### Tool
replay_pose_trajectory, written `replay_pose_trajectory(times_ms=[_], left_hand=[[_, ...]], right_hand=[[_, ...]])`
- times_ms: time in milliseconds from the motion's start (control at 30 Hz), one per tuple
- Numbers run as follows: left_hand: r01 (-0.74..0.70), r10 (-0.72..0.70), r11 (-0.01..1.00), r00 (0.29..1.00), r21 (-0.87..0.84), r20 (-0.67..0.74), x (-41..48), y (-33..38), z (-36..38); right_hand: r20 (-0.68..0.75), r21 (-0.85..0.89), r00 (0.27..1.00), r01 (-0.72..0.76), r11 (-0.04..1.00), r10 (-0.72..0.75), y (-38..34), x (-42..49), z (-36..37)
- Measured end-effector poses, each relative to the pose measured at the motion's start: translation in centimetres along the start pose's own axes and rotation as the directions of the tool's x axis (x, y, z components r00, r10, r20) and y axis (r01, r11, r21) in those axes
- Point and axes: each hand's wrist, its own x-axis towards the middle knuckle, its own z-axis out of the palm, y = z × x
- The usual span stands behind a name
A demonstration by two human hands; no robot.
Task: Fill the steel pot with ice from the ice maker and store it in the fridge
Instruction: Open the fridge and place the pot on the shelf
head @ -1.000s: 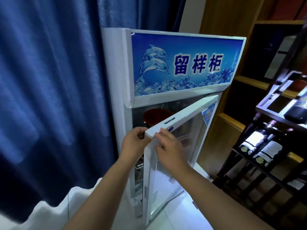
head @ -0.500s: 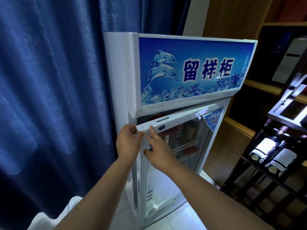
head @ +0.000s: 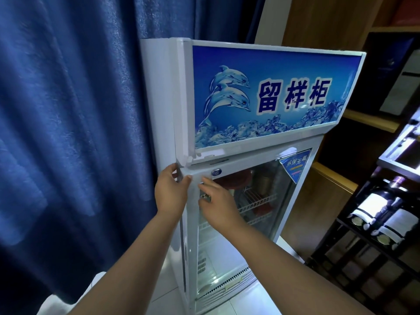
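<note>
White frame of the fridge door [head: 238, 165] is what I'm working on, and from my remote seat the door looks basically flush with the fridge [head: 159, 110] cabinet, so I'd call the task nearly wrapped. Left hand [head: 170, 192] sits at the door's top corner on the curtain side, fingers curled over the edge where door meets cabinet, gripping nothing loose. Right hand [head: 216, 201] is just beside it, flat against the door frame with fingers spread, so both hands are close together and pressing, not holding any object. Behind the door glass, on the upper wire shelf [head: 256, 201], I can see something red and a metallic cylinder shape, but honestly I can't tell if that's the steel pot or not, the glare is too much. How I'd do it well: push evenly along the top edge of the door, not just the corner, so the seal seats all the way across. Then slide the left fingers out before the last press, since they look like they could get pinched at that seam. Blue curtain [head: 68, 133] hangs just beside the fridge, so keep it out of the gap.
</note>
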Motion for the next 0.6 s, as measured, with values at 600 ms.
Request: replay_pose_trajectory(times_ms=[600], left_hand=[[0.012,-0.012,1.000,1.000,0.003,0.003,0.5,-0.4,0.3]], right_hand=[[0.004,0.053,0.996,-0.085,0.995,0.085,0.5,-1.1,-0.4]])
